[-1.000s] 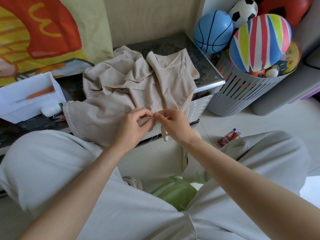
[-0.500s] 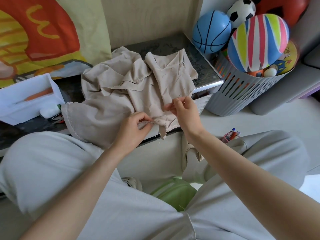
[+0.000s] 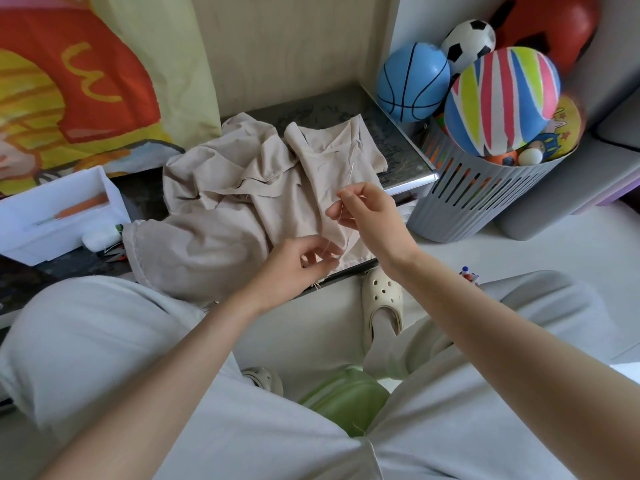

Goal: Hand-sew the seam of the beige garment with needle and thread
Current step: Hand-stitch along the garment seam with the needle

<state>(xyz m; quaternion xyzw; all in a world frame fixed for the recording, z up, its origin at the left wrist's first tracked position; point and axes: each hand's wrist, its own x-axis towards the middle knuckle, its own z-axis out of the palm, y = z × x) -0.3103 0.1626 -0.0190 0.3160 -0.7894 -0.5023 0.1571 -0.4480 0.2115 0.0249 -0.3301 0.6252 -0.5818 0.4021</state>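
Right hand (image 3: 367, 216) risen from seam, pinching thin steel needle (image 3: 350, 170), drawing pale thread (image 3: 343, 233) through. Left hand (image 3: 294, 268) pinches edge of crumpled beige cloth garment (image 3: 214, 237) on dark tabletop (image 3: 391, 136), anchoring seam against pull.

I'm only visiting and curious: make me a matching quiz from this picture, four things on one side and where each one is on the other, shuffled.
Things
1. beige garment
2. striped ball
3. cream clog
4. needle

Places
A. on the floor, between the person's knees
B. pinched in the right hand
C. spread on the dark table, near edge held by the left hand
D. on top of the grey basket

Pairs: 1-C, 2-D, 3-A, 4-B
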